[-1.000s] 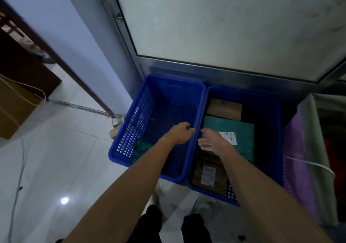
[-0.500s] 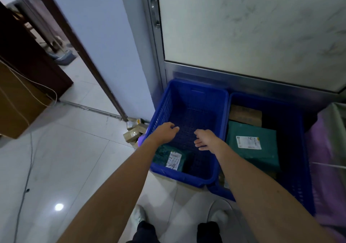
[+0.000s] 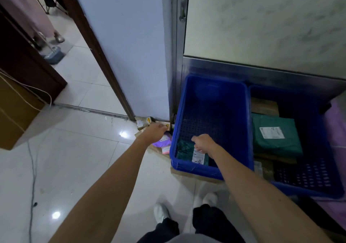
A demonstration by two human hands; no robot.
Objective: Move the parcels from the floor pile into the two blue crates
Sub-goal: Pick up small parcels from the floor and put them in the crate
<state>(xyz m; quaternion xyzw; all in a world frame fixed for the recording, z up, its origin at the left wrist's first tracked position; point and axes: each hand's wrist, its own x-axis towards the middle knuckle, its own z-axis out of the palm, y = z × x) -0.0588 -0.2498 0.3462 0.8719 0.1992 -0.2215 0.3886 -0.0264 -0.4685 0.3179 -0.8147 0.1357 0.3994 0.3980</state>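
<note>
At the foot of the wall, just left of the crates, the floor pile [image 3: 149,125] is a small heap of parcels: little cardboard boxes with yellow stickers at the back and a purple parcel [image 3: 163,142] nearer the camera, which lies against the left blue crate [image 3: 249,130]. The left hand [image 3: 155,132] is right over this heap, seen from the back, its fingers [image 3: 163,126] bent down onto a stickered box; whether they grip it cannot be told. The right hand [image 3: 204,143] hangs over the near end of the left blue crate, fingers loosely curled and close together, holding nothing. Under it, in the near left corner of that crate, lies a dark green parcel [image 3: 184,149] with a white label; the rest of the crate's perforated floor is bare. The right blue crate [image 3: 299,188] stands touching the left one and holds a larger green parcel [image 3: 277,143] with a white label, a brown box [image 3: 264,106] behind it and more cardboard beneath. Both crates sit against a metal-framed door [image 3: 262,27], the left one on a flat piece of cardboard [image 3: 198,176]. Purple cloth [image 3: 336,130] lies to the right. White shoes [image 3: 161,212] and black trousers show below on the pale tiled floor [image 3: 74,167], with a big brown carton [image 3: 15,115] far left
</note>
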